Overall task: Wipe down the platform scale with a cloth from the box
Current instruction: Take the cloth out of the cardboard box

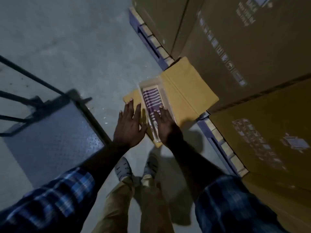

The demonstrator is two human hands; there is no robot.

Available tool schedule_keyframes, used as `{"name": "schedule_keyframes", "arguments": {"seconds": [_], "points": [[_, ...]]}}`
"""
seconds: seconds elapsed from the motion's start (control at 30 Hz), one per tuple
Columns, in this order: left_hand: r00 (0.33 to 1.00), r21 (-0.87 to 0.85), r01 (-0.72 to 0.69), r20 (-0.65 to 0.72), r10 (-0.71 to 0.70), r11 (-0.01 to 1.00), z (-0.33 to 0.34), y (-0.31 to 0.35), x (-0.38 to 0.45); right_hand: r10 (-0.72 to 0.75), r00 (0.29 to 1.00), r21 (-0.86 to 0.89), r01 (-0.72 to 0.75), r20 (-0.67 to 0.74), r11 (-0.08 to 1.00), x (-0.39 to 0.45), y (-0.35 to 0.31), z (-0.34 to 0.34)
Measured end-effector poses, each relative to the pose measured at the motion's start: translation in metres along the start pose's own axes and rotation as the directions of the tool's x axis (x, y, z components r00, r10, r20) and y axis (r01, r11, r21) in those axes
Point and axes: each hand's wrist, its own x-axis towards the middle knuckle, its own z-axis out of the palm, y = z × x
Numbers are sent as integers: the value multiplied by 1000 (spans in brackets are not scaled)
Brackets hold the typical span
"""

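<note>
A small open cardboard box [186, 88] stands on the concrete floor ahead of me, with its flaps spread. Inside it lies a folded striped purple and white cloth [152, 98] in a clear plastic liner. My right hand [164, 122] hovers over the near end of the cloth, fingers spread, holding nothing. My left hand [130, 125] is spread over the box's left flap [132, 98], also holding nothing. The platform scale [55, 130], a blue-grey checker-plate deck with a black frame, sits on the floor to my left.
Large cardboard cartons [249, 47] on blue pallets [148, 39] stand along the right side, close behind the small box. A black metal rail [28, 76] rises at the scale's far side. My feet [138, 167] are on bare concrete floor just below the box.
</note>
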Motion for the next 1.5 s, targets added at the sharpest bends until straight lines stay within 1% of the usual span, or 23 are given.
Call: {"name": "schedule_keyframes", "arguments": {"seconds": [0.03, 0.1, 0.13, 0.17, 0.27, 0.3, 0.4, 0.47, 0.53, 0.6, 0.67, 0.77, 0.83, 0.9, 0.97, 1.0, 1.03, 1.07, 1.1, 1.13, 1.23, 1.33, 1.5], "points": [[1000, -7, 26, 11, -26, 1000, 4, -1, 3, 0, 999, 15, 0, 49, 1000, 4, 3, 7], [998, -13, 61, -2, -61, 998, 13, -6, 10, -9, 998, 4, 9, 68, 1000, 11, 10, 20], [997, -21, 72, -1, -72, 997, 19, -9, 12, 16, 995, -1, -16, 102, 1000, 12, 12, 25], [997, -32, 81, -4, -82, 996, 25, -12, 15, 27, 995, 0, -28, 101, 1000, 13, 14, 32], [995, -45, 102, -9, -102, 994, 38, -20, 20, 44, 982, 4, -46, 186, 999, 18, 19, 43], [994, -47, 113, 0, -113, 993, 41, -21, 20, 44, 980, -6, -43, 193, 999, 20, 20, 49], [992, -55, 123, 1, -123, 991, 45, -21, 22, 37, 940, -71, -14, 340, 997, 27, 24, 62], [991, -61, 137, 0, -137, 989, 45, -21, 23, 27, 921, -69, -1, 388, 998, 28, 27, 70], [990, -61, 144, -4, -144, 988, 45, -22, 25, 42, 930, -51, -25, 366, 998, 29, 27, 67], [991, -52, 137, -7, -137, 989, 44, -23, 26, 39, 958, 31, -49, 286, 998, 31, 24, 57], [991, -52, 134, -8, -135, 990, 43, -24, 27, 29, 989, 126, -48, 144, 991, 29, 25, 53], [991, -53, 133, -16, -134, 990, 42, -23, 26, 18, 998, 249, -2, -61, 969, 25, 27, 45], [991, -53, 132, -24, -134, 990, 41, -22, 25, -25, 976, 212, 71, -216, 975, 23, 32, 48], [990, -50, 134, -29, -136, 990, 40, -21, 24, -67, 954, 157, 117, -291, 981, 23, 35, 50], [989, -48, 143, -29, -145, 989, 36, -18, 22, -60, 973, 108, 85, -221, 990, 29, 33, 35], [989, -44, 146, -30, -148, 988, 33, -16, 21, -40, 989, 85, 53, -146, 995, 34, 31, 23], [988, -39, 147, -32, -148, 988, 29, -13, 20, 10, 999, 78, -6, -52, 997, 40, 25, 4], [989, -36, 144, -38, -146, 989, 25, -10, 19, 93, 994, 73, -97, 53, 993, 46, 18, -15], [989, -34, 141, -44, -142, 990, 20, -7, 19, 175, 975, 48, -183, 136, 982, 50, 14, -30], [989, -31, 136, -52, -137, 990, 15, -4, 18, 211, 966, 30, -218, 151, 975, 52, 11, -43], [990, -23, 112, -89, -113, 993, -6, 8, 16, 205, 978, 28, -206, 29, 978, 52, -5, -81], [986, -30, 97, -135, -100, 995, -31, 16, 13, 192, 981, 49, -193, 22, 980, 55, -21, -116], [971, -15, 131, -200, -132, 991, -69, 16, -1, 146, 984, 68, -139, -104, 988, 54, -52, -167]]}}
